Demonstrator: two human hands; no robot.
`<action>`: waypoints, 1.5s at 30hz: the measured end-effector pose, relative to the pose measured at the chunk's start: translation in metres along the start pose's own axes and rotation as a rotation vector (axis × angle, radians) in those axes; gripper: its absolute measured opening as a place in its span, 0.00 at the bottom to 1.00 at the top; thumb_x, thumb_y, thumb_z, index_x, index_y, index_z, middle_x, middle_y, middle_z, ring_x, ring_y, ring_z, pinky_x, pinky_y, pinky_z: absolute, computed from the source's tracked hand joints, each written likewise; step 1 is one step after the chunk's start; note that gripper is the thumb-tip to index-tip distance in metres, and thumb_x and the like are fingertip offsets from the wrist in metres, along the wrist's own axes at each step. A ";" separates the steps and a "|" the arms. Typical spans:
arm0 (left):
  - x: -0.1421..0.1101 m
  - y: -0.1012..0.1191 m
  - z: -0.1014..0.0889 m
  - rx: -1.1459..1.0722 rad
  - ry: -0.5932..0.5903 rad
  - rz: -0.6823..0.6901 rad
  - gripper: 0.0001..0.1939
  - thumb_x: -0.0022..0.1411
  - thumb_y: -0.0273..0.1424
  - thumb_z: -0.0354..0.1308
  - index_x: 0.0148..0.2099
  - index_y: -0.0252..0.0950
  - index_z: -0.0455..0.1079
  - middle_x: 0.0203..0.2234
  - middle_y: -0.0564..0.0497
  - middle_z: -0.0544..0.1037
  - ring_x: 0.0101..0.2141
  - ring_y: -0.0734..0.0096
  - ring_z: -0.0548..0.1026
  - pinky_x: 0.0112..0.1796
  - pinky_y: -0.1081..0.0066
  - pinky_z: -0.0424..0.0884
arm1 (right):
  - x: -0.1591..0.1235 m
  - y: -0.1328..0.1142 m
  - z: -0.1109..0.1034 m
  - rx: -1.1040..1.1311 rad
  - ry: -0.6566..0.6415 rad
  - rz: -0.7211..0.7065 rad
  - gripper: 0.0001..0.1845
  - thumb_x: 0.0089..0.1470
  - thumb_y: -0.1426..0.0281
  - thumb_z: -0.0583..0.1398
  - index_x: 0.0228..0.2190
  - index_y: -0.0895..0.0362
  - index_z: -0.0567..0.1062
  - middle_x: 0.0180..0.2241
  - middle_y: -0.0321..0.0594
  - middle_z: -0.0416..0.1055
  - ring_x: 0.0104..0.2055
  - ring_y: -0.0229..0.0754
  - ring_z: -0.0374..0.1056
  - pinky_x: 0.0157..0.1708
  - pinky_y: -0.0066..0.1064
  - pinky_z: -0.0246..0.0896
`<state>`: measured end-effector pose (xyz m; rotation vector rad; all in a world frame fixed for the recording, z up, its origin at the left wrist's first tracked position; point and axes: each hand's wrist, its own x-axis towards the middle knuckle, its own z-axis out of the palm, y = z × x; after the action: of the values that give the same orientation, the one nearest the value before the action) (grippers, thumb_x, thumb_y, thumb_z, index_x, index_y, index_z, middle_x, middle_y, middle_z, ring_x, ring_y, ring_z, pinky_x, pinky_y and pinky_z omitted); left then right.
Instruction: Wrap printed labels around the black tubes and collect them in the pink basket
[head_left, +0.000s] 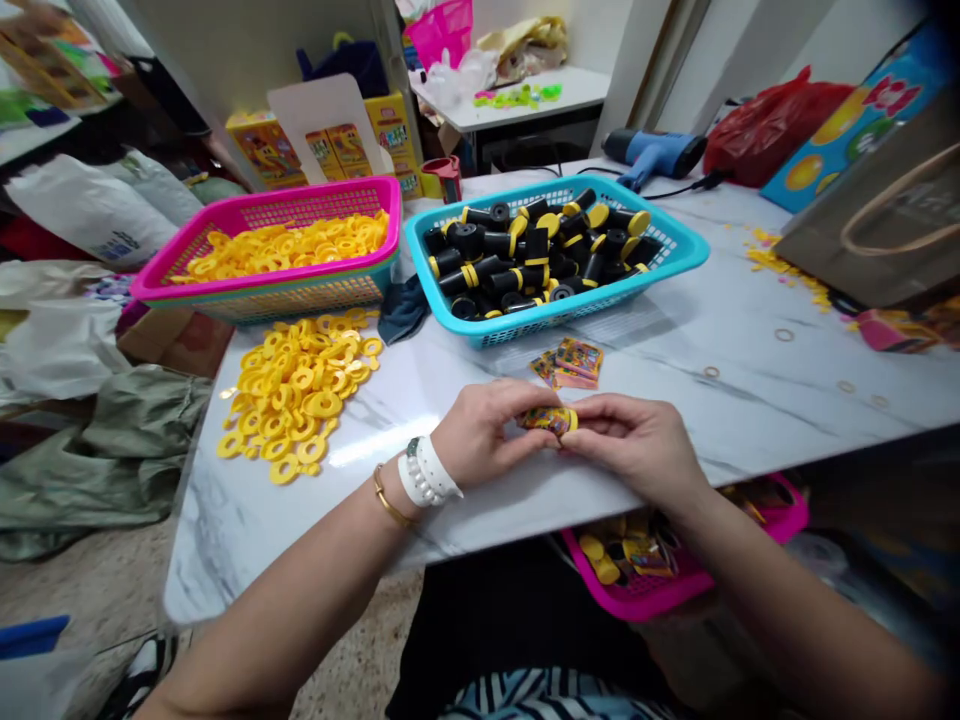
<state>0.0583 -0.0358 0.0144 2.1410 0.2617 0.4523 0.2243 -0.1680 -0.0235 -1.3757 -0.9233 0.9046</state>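
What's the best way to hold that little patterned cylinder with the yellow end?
Probably around the rounded side of the little patterned cylinder, coming from the left, as the left hand does: its curve suits an encircling pinch. It lies roughly sideways, its yellow end to the right, so a second, lighter pinch could come from there, where the right hand touches it.

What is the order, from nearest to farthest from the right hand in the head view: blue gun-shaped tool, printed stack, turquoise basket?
From the right hand:
1. Printed stack: just beyond it, slightly left.
2. Turquoise basket: beyond the printed stack.
3. Blue gun-shaped tool: farthest back, beyond the basket's right part.
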 end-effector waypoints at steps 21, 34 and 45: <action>0.003 -0.010 0.011 -0.157 0.067 -0.162 0.17 0.67 0.43 0.54 0.40 0.33 0.72 0.27 0.50 0.75 0.26 0.74 0.68 0.29 0.74 0.66 | 0.013 -0.002 0.000 0.207 -0.116 0.207 0.18 0.43 0.58 0.72 0.27 0.60 0.80 0.23 0.40 0.79 0.24 0.40 0.76 0.30 0.32 0.76; 0.004 -0.015 0.014 -0.836 -0.175 -0.396 0.28 0.54 0.53 0.65 0.41 0.34 0.65 0.23 0.54 0.76 0.16 0.79 0.69 0.15 0.80 0.59 | 0.003 0.012 -0.007 0.257 -0.105 -0.079 0.06 0.47 0.69 0.72 0.31 0.50 0.83 0.39 0.37 0.71 0.33 0.40 0.75 0.30 0.37 0.80; 0.003 -0.012 0.021 -1.045 -0.292 -0.464 0.28 0.55 0.54 0.65 0.38 0.34 0.66 0.18 0.51 0.77 0.12 0.79 0.68 0.13 0.82 0.58 | -0.006 0.006 -0.009 0.143 -0.120 -0.271 0.09 0.53 0.72 0.68 0.36 0.47 0.83 0.42 0.36 0.66 0.24 0.33 0.73 0.23 0.32 0.78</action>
<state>0.0696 -0.0437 -0.0059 1.0499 0.2632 -0.0286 0.2303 -0.1768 -0.0292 -1.0539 -1.0863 0.8340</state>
